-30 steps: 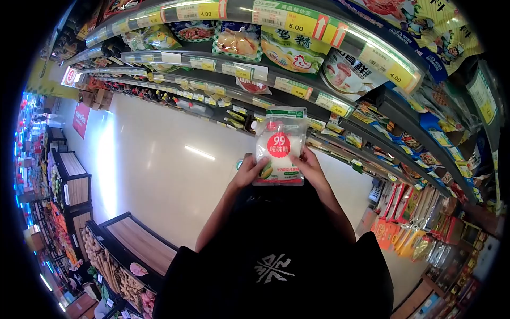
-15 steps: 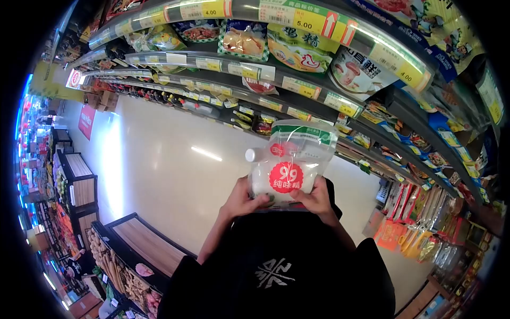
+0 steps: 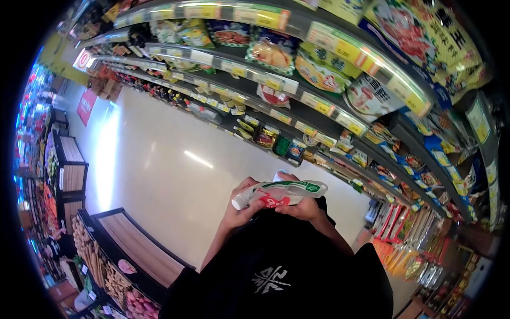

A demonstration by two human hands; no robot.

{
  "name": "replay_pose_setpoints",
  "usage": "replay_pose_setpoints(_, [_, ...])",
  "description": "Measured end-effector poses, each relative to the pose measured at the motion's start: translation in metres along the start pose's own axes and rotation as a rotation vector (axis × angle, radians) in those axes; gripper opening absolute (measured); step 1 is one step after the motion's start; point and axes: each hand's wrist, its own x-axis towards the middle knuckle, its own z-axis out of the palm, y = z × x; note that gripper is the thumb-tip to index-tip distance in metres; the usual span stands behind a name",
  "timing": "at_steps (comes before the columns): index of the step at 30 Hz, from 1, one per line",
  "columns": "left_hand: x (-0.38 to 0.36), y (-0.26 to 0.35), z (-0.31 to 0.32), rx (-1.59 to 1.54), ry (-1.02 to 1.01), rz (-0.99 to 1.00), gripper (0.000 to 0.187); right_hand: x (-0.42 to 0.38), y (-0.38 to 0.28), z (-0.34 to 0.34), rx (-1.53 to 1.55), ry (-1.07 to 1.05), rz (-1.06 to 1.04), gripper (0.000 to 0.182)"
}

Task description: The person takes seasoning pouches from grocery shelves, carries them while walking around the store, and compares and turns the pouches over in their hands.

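Close to my chest I hold a clear plastic pouch of MSG (image 3: 279, 199) with a white screw cap at its left corner, a green strip along its top and a red round print. It is tilted so that its top edge faces up and most of its front is foreshortened. My left hand (image 3: 243, 207) is closed on the capped end. My right hand (image 3: 304, 206) grips the other side, thumb on the front and fingers behind. Something small and white shows just behind the pouch near my right fingers; I cannot make out what it is.
A long shelf (image 3: 255, 80) with seasoning packets and price tags runs across the top and right. Left of me stands a black-edged wooden display stand (image 3: 143, 242) beside root vegetables (image 3: 98, 247). Packaged goods (image 3: 409, 223) hang at the right. A person (image 3: 61, 245) is at the far left.
The pouch has come lower, nearer my chest, and tipped from front-facing to top edge up. Both hands moved with it and stay closed on it. The view has shifted slightly.
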Motion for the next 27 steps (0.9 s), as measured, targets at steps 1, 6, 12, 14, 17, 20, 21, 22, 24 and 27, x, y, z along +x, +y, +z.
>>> replay_pose_setpoints(1, [-0.007, 0.0, -0.002, -0.013, 0.035, 0.03, 0.03, -0.002, 0.006, 0.006, 0.018, -0.045, -0.007, 0.054])
replay_pose_setpoints(6, [-0.052, 0.012, -0.022, -0.027, 0.157, 0.075, 0.035, -0.001, -0.012, 0.044, 0.115, -0.124, 0.009, 0.043])
replay_pose_setpoints(12, [-0.105, 0.092, -0.053, 0.12, 0.164, 0.068, 0.057, -0.012, -0.088, 0.089, 0.395, -0.087, 0.234, 0.038])
replay_pose_setpoints(14, [-0.12, 0.103, -0.052, 0.133, 0.234, 0.073, 0.058, -0.012, -0.11, 0.095, 0.358, -0.124, 0.225, 0.038])
replay_pose_setpoints(17, [-0.145, 0.101, -0.056, 0.164, 0.283, 0.202, 0.049, -0.005, -0.133, 0.099, 0.295, -0.31, 0.151, 0.043])
replay_pose_setpoints(20, [-0.177, 0.1, -0.045, -0.032, 0.437, 0.105, 0.043, -0.011, -0.131, 0.11, 0.162, -0.38, 0.047, 0.054])
replay_pose_setpoints(21, [-0.189, 0.102, -0.039, -0.15, 0.511, 0.025, 0.041, -0.021, -0.128, 0.116, 0.163, -0.365, 0.094, 0.055])
replay_pose_setpoints(22, [-0.2, 0.107, -0.036, -0.214, 0.543, -0.025, 0.04, -0.023, -0.131, 0.121, 0.183, -0.386, 0.109, 0.056])
replay_pose_setpoints(24, [-0.221, 0.117, -0.037, -0.344, 0.609, -0.126, 0.04, -0.032, -0.134, 0.131, 0.167, -0.427, 0.1, 0.055])
replay_pose_setpoints(27, [-0.241, 0.108, -0.043, -0.257, 0.559, -0.073, 0.049, -0.046, -0.143, 0.14, 0.099, -0.452, 0.031, 0.046])
